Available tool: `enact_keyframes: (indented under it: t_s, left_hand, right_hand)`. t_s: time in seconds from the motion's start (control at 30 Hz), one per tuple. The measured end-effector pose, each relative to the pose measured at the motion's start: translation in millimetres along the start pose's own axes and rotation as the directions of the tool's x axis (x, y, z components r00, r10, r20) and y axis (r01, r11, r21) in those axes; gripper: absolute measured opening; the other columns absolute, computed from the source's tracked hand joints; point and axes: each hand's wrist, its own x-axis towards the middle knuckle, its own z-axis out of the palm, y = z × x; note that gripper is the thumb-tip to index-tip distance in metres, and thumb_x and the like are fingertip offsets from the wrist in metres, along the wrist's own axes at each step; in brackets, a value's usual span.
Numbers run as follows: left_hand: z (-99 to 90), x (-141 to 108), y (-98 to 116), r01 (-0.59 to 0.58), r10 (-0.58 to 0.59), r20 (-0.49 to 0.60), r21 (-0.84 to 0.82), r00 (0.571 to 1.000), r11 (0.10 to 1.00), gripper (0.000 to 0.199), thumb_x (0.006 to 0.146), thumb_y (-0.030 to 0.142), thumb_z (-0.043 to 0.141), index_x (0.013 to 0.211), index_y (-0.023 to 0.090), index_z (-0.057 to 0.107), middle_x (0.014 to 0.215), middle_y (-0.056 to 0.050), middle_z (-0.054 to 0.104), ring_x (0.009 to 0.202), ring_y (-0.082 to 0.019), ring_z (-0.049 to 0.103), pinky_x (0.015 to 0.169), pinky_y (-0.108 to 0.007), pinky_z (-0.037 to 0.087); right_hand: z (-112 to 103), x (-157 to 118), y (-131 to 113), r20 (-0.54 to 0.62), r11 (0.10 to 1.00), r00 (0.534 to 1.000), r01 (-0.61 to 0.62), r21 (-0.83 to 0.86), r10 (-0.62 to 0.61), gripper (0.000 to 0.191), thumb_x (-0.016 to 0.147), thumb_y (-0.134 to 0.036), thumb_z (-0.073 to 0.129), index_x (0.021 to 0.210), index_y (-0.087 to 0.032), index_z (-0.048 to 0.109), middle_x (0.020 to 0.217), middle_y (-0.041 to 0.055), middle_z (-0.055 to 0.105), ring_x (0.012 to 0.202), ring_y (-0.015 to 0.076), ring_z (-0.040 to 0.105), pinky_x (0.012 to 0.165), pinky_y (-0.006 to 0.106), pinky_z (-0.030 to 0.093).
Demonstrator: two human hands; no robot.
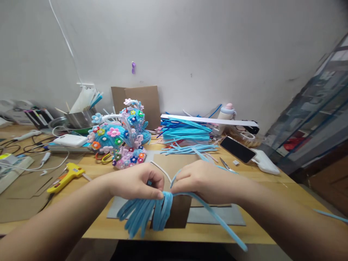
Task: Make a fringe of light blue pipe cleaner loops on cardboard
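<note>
Light-blue fuzzy stems [163, 212] are looped side by side around a brown cardboard piece [179, 214] near the table's front edge. My left hand [141, 182] is closed on the top of these loops, thumb pressed on them. Just to the right, my right hand [194, 181] has its fingers pinched on a blue stem [214, 214], whose free end hangs down toward the lower right. The fingertips of that hand are partly hidden. More loops spread out to the left below my left hand. A white stem [161, 168] lies behind the hands.
Flower-covered blue and pink decorations [116, 134] stand behind my left hand. A pile of blue stems [187, 130] lies at the back. Right of it are a bottle [227, 112], a phone [237, 149] and scissors [227, 165]. A yellow glue gun [66, 177] and cables lie left.
</note>
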Motion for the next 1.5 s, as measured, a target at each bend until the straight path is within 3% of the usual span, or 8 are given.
enact_keyframes:
  t_s: [0.1,0.33,0.57,0.83,1.0,1.13,1.3,1.5]
  left_hand:
    - [-1.6,1.4,1.3,-0.033,0.038,0.058,-0.083,0.998,0.996,0.018,0.077,0.031,0.059,0.073,0.015,0.063,0.067,0.000,0.056,0.064,-0.013,0.048,0.061,-0.022,0.040]
    - [-2.1,4.3,-4.7,0.016,-0.004,0.044,-0.290,0.999,0.957,0.023,0.073,0.037,0.063,0.070,0.014,0.061,0.065,0.000,0.053,0.062,-0.012,0.045,0.059,-0.023,0.039]
    - [0.0,6.6,-6.7,0.039,-0.036,0.018,-0.219,0.999,0.975,0.024,0.074,0.038,0.062,0.071,0.015,0.061,0.065,0.001,0.053,0.061,-0.011,0.045,0.058,-0.021,0.038]
    - [3.1,11.1,-7.9,0.068,-0.065,0.034,-0.089,0.997,0.994,0.022,0.077,0.036,0.057,0.071,0.015,0.060,0.060,0.003,0.048,0.055,-0.010,0.041,0.052,-0.020,0.033]
    - [10.2,14.1,-8.6,0.114,-0.110,-0.063,0.064,0.992,0.991,0.017,0.076,0.031,0.056,0.073,0.015,0.062,0.063,0.002,0.056,0.057,-0.011,0.047,0.051,-0.020,0.035]
    - [16.7,19.0,-7.4,0.147,-0.119,-0.150,0.194,0.982,0.970,0.015,0.074,0.027,0.054,0.069,0.016,0.063,0.061,0.002,0.058,0.056,-0.011,0.049,0.051,-0.020,0.034]
    - [20.1,22.9,-9.3,0.187,-0.150,-0.166,0.232,0.975,0.955,0.014,0.074,0.027,0.053,0.067,0.017,0.061,0.058,0.003,0.057,0.054,-0.011,0.047,0.048,-0.020,0.031]
    - [20.9,25.3,-21.9,0.174,-0.154,-0.148,0.133,0.977,0.976,0.015,0.074,0.028,0.054,0.068,0.016,0.059,0.058,0.004,0.051,0.054,-0.010,0.043,0.050,-0.020,0.031]
  right_hand:
    - [-7.2,1.9,0.0,0.076,0.984,0.982,0.176,-0.009,-0.175,0.029,0.086,-0.009,0.041,0.099,-0.023,0.064,0.086,0.0016,0.067,0.077,0.0131,0.058,0.067,0.025,0.042]
    - [0.0,-3.1,7.1,-0.290,0.920,0.875,0.348,-0.178,-0.387,0.023,0.090,-0.017,0.040,0.099,-0.016,0.061,0.080,0.0075,0.062,0.083,0.0178,0.055,0.070,0.031,0.045]
    - [20.1,-11.8,6.9,-0.311,0.985,0.949,0.104,0.140,-0.056,0.024,0.092,-0.023,0.037,0.084,-0.015,0.059,0.077,0.0065,0.056,0.069,0.0131,0.051,0.062,0.024,0.042]
    - [14.6,-9.7,10.4,0.003,0.841,0.994,-0.094,0.533,0.109,0.022,0.088,-0.015,0.041,0.088,-0.015,0.064,0.085,0.0058,0.063,0.078,0.0125,0.056,0.072,0.023,0.044]
    - [23.3,-8.4,10.6,0.182,0.643,0.908,-0.398,0.655,0.377,0.029,0.088,-0.030,0.044,0.075,-0.016,0.065,0.067,0.0003,0.059,0.064,0.0120,0.053,0.059,0.022,0.043]
    - [44.0,-4.8,4.8,0.149,0.594,0.793,-0.553,0.584,0.591,0.022,0.079,-0.034,0.058,0.072,-0.015,0.064,0.062,-0.0007,0.059,0.057,0.0111,0.050,0.051,0.021,0.037]
    - [61.1,-2.1,4.8,0.024,0.651,0.791,-0.520,0.552,0.612,0.010,0.078,-0.024,0.060,0.076,-0.017,0.066,0.075,0.0013,0.065,0.072,0.0144,0.057,0.064,0.025,0.042]
    - [71.3,0.6,13.3,0.033,0.569,0.808,-0.443,0.693,0.589,0.007,0.075,-0.019,0.062,0.073,-0.015,0.065,0.069,0.0000,0.063,0.068,0.0127,0.055,0.063,0.023,0.041]
